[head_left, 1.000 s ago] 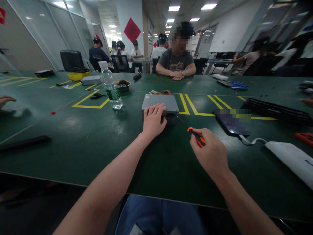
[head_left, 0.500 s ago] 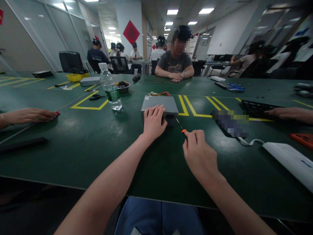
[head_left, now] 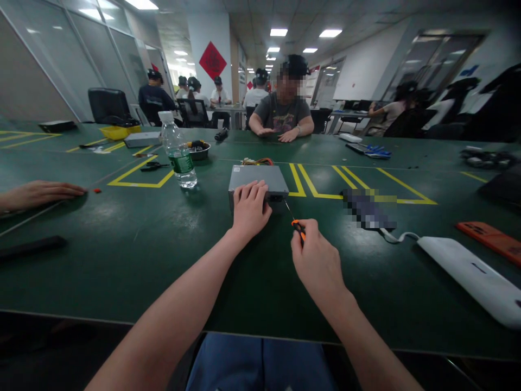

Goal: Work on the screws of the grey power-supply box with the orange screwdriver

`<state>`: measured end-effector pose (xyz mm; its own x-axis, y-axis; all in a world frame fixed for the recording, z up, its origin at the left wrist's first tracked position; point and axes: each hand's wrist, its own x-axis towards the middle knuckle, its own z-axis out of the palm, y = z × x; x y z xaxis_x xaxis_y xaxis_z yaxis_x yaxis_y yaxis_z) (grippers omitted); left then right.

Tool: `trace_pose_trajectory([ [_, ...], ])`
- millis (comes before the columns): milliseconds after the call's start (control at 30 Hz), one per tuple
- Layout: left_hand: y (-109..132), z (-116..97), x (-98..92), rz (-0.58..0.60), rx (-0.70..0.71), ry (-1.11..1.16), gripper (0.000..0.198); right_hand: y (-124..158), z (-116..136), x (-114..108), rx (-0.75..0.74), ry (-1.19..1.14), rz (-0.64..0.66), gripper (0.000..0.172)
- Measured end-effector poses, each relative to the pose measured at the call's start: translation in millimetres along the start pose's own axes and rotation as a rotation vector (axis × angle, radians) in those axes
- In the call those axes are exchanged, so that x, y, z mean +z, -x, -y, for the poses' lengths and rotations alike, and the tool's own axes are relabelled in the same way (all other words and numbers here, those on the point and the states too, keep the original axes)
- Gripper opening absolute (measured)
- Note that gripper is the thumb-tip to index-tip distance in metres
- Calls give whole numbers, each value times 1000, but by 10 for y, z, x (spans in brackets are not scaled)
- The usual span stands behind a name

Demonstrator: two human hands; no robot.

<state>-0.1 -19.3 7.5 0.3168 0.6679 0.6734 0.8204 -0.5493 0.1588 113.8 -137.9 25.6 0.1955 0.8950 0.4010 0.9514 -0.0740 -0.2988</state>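
Observation:
A grey metal computer power supply unit [head_left: 257, 175] lies on the green table in front of me, with coloured cables [head_left: 257, 161] at its far side. My left hand [head_left: 249, 209] is laid over its near edge, fingers on the top and thumb down the near face, gripping it. In my right hand [head_left: 315, 252] is a screwdriver [head_left: 299, 227] with an orange and black handle. Its thin shaft slants up to the unit's near right corner, by the power socket. Whether the tip sits in a screw is too small to tell.
Left of the unit stands a water bottle [head_left: 179, 155], with a metal bowl [head_left: 199, 150] of tools behind it. To the right lie a white power bank [head_left: 468, 277] with a cable and an orange phone [head_left: 490, 239]. A co-worker's hand [head_left: 44, 194] rests at left; another person [head_left: 283, 106] sits opposite.
My right fingers have shifted on the screwdriver, showing more handle. The person opposite has parted their hands. At right, a co-worker's hand and a black slotted panel have left that spot. My view has shifted slightly.

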Motion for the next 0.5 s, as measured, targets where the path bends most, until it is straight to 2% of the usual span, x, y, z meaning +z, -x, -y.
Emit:
trace_pose_trajectory([
  [133, 2, 12, 0, -3, 5, 7, 36, 44, -68, 64, -178, -62, -120, 22],
  [233, 2, 23, 5, -9, 12, 13, 35, 94, -167, 78, -360, 119, -185, 25],
  [300, 2, 30, 10, -13, 18, 16, 35, 102, -257, 58, -491, 262, -288, 32],
  [367, 2, 36, 13, -14, 19, 19, 35, 79, -348, 29, -590, 336, -358, 30],
  [500, 4, 43, 18, -24, 23, 25, 36, -7, -462, -10, -760, 296, -296, 24],
])
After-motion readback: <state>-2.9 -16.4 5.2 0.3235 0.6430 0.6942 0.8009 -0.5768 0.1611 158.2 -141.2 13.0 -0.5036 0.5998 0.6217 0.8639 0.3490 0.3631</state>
